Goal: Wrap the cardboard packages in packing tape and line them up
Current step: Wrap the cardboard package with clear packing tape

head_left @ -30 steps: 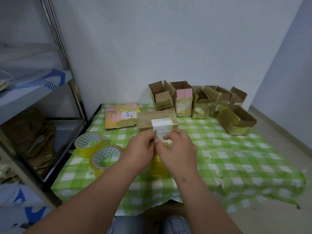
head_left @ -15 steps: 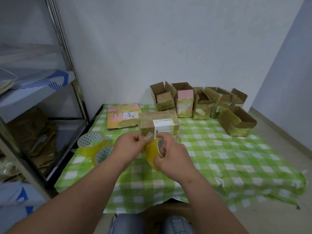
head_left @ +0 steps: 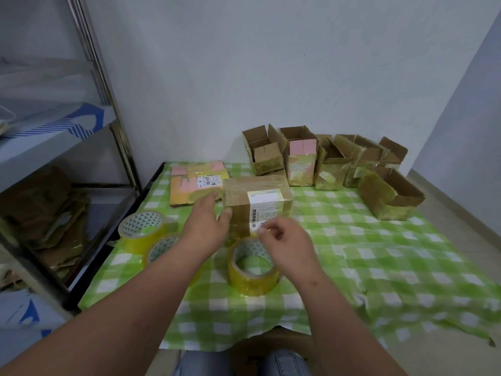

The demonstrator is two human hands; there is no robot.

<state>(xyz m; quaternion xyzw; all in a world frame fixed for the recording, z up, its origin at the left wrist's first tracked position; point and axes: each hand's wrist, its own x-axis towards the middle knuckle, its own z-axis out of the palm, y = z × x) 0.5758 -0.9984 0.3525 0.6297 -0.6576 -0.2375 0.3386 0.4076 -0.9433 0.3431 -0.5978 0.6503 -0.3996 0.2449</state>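
A taped cardboard package (head_left: 257, 203) with a white label sits mid-table on a green checked cloth (head_left: 379, 253). The left hand (head_left: 206, 226) reaches to its left side, fingers straight and apart. The right hand (head_left: 287, 245) hovers over a yellow tape roll (head_left: 253, 278) lying flat before the package, fingers loosely curled, holding nothing. Open boxes (head_left: 325, 161) line the wall.

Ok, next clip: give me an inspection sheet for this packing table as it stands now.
Surface: table under a green checked cloth.
Job's things: sealed box mid-table; tape roll flat in front of it; open boxes lined up at the wall.
Clutter: two spare rolls, flat parcel.
Grips: left hand open, touching the sealed box; right hand curled over the tape roll, hold unclear.
Cables: nothing seen.
Surroundings: metal shelf at left.
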